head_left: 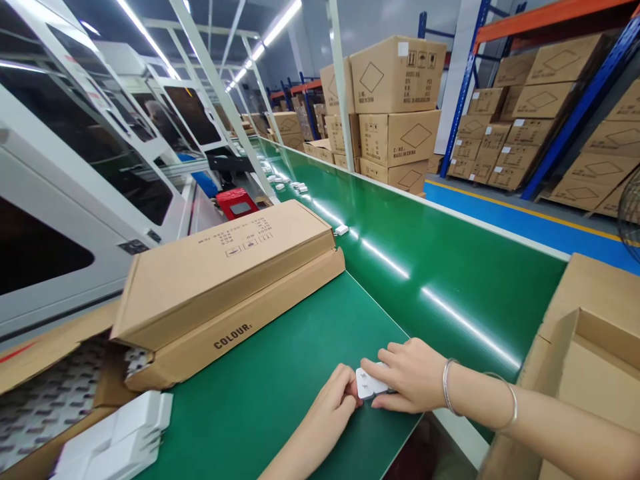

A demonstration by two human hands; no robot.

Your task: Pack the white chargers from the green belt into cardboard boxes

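Note:
Near the front edge of the green table (260, 373), a small white plug-like piece (366, 385) with metal pins is held between both hands. My left hand (336, 400) pinches its left end, the fingers pressed together. My right hand (407, 377), with two bracelets at the wrist, grips the right side of the piece with thumb and fingers. Several white pieces (120, 433) are stacked at the lower left of the table.
A closed cardboard box (230, 267) lies at the left on an open one holding white parts. Beyond the table runs a green conveyor (450, 267) with small white pieces (300, 187). An open carton (600, 333) stands at the right. White machines (115, 133) line the left.

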